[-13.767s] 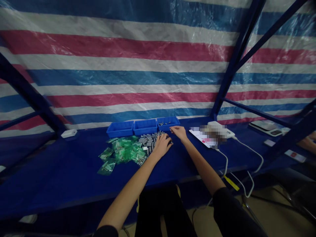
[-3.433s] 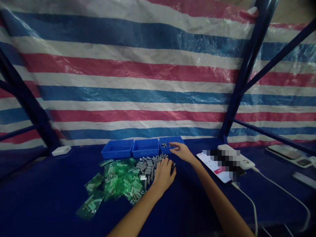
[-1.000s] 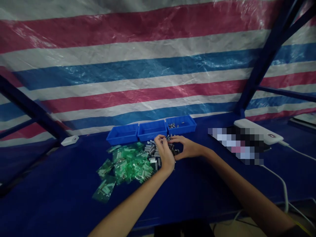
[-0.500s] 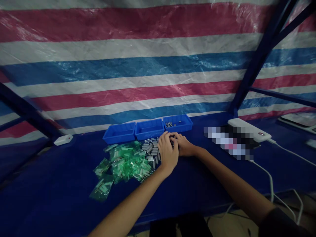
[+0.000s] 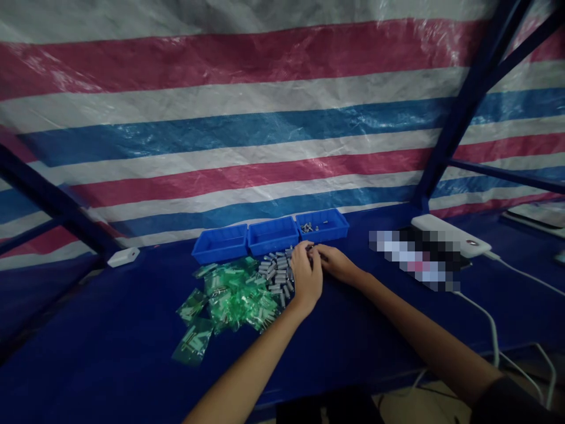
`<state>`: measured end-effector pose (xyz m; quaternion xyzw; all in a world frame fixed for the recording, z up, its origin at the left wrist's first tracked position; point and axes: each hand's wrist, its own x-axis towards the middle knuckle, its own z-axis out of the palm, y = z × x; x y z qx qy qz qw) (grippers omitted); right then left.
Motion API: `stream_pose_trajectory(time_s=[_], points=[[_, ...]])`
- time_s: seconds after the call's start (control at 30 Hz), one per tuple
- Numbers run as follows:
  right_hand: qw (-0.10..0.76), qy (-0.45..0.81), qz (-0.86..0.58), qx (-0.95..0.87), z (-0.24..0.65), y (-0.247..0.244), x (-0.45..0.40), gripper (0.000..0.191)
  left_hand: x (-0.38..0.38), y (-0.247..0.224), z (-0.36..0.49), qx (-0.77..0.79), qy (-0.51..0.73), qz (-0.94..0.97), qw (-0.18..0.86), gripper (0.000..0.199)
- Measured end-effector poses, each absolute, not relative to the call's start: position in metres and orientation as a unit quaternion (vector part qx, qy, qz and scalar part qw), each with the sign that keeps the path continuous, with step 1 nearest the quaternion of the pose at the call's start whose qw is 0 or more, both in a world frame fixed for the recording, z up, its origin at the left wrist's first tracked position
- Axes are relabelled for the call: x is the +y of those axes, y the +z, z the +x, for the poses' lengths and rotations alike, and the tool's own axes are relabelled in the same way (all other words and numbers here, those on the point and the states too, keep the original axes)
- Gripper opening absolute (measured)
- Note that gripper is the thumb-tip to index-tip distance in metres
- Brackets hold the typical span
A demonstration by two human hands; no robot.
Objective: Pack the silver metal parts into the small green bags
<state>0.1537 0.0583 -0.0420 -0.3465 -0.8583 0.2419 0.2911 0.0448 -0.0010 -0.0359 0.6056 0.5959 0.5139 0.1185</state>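
Note:
A pile of small grey metal cylinders (image 5: 278, 274) lies on the blue table. At its right edge is my left hand (image 5: 308, 277), its fingers curled and facing my right hand. My right hand (image 5: 339, 263) meets it there with fingers drawn together at the tips. Something small and dark shows between the two hands, too blurred to name. Left of the cylinders lies a heap of green-tinted clear plastic bags (image 5: 236, 297) with small parts inside. Just behind the hands stands a blue bin (image 5: 329, 234) holding several small metal pieces.
Two more blue bins, a middle bin (image 5: 273, 242) and a left bin (image 5: 220, 252), stand in the same row. A white plug-like block (image 5: 123, 257) sits at far left. On the right are a white power bank (image 5: 454, 235), a blurred-out device (image 5: 415, 259) and white cables (image 5: 481, 309).
The view has shifted slightly, so the table items sit a little lower and further right. My right hand has drawn a little away from my left, with the fingertips still close together.

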Motion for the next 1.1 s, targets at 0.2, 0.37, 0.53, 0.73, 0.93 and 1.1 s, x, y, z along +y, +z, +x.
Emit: stream_pose_trajectory(time_s=[0.2,0.37,0.53,0.73,0.93,1.1], points=[[0.372,0.470,-0.322,-0.733,0.152,-0.044,0.063,0.038,0.005,-0.030,0.035,0.620,0.553,0.548,0.098,0.022],[0.414,0.467,-0.352,-0.698,0.160,-0.038,0.069,0.037,0.008,-0.026,0.024,0.661,0.422,0.620,0.029,0.040],[0.417,0.531,-0.307,-0.671,0.165,-0.032,0.071,0.042,0.007,-0.030,0.023,0.676,0.353,0.647,-0.010,0.041],[0.417,0.595,-0.317,-0.610,0.161,-0.034,0.069,0.046,0.007,-0.030,0.022,0.679,0.342,0.648,-0.036,0.039],[0.475,0.608,-0.364,-0.522,0.163,-0.032,0.072,0.058,0.002,-0.020,0.028,0.647,0.427,0.632,-0.010,0.030],[0.509,0.616,-0.369,-0.474,0.156,-0.031,0.069,0.068,-0.002,-0.017,0.035,0.587,0.451,0.671,0.038,0.019]])
